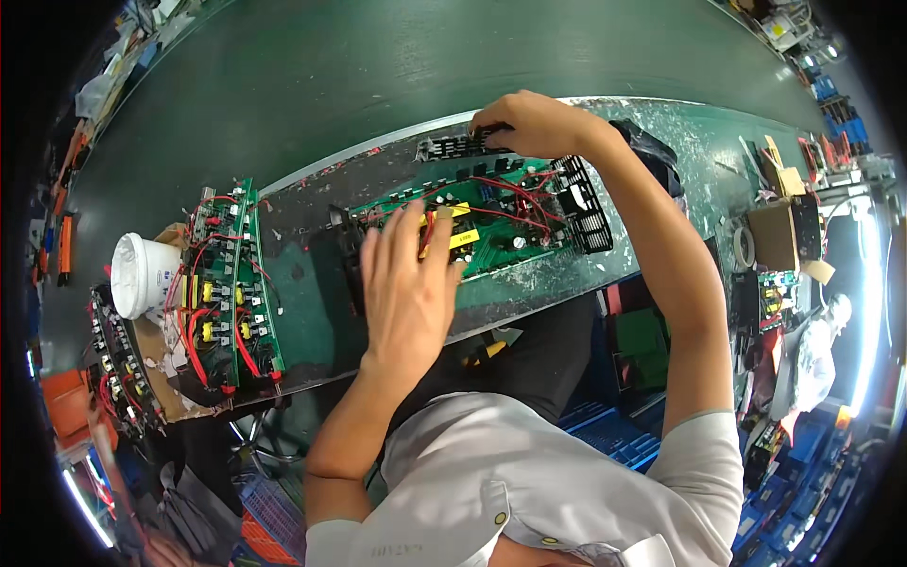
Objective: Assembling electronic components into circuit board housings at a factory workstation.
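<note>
A white tub (144, 274) beside stacked circuit boards (231, 288) (red-wired).

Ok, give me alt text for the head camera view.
A person's left hand rests flat on a green circuit board with red wires, while the right hand grips its far edge. More boards and a white tub sit to the left.

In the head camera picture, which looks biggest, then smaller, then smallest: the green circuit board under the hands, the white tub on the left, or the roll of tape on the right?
1. Green circuit board, by far the largest.
2. White tub.
3. Roll of tape, smallest; the fisheye rim may shrink it.
</note>
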{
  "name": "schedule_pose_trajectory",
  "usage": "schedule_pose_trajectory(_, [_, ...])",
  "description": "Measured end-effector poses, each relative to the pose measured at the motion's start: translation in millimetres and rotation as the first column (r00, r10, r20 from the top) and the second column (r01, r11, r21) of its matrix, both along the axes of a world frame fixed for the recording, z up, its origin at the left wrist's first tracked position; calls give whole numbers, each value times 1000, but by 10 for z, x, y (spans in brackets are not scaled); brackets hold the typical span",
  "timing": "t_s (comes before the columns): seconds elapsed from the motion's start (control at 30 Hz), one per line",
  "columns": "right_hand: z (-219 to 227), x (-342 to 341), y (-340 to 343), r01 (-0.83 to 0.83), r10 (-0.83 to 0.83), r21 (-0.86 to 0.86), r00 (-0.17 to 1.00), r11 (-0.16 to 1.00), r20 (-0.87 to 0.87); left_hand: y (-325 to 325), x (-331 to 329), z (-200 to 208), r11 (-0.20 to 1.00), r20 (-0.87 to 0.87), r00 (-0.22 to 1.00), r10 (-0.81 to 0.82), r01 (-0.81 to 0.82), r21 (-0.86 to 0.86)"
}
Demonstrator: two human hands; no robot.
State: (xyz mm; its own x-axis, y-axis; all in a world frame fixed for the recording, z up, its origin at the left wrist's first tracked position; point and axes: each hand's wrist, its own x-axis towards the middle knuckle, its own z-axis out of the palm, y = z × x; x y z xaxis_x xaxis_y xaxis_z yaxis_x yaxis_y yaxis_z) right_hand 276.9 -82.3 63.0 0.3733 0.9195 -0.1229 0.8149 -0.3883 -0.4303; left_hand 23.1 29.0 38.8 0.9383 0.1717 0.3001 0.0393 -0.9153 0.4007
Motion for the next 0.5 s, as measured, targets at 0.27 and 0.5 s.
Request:
schedule_pose_trajectory(0.27, [-138,23,48,-181,164,-81,968,980,-189,-35,145,-176,994,-9,1000,22,-21,105])
schedule_pose_trajectory(0.5, [-107,93,119,-275,255,-55,939,960,-232,-63,165,-225,985,1,999,45,-45,165])
